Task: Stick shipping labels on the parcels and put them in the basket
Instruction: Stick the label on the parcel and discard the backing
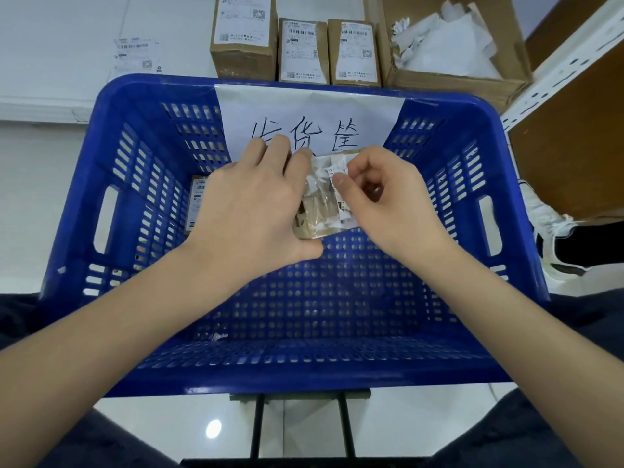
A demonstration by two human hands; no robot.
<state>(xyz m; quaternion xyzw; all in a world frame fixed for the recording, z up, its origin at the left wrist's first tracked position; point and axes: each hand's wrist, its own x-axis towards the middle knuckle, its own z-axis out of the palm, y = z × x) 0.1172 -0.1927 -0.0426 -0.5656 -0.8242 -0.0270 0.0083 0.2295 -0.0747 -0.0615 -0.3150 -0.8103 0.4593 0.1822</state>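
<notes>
I see both hands held over the blue basket [111, 136]; my left hand [256, 204] curls around a small brown parcel [315, 211], thumb beneath it; my right hand [385, 201] pinches the torn white label [332, 170] on its top; 3 labelled boxes [304, 50] stand beyond.

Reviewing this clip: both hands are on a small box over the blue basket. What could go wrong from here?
1. The label on the small box looks crumpled and torn where the right hand pinches it; it may tear further or stick creased, possibly spoiling the barcode.
2. The left hand holds the box above the basket; tugging could make it slip and drop in unlabelled, beside the labelled parcel.
</notes>
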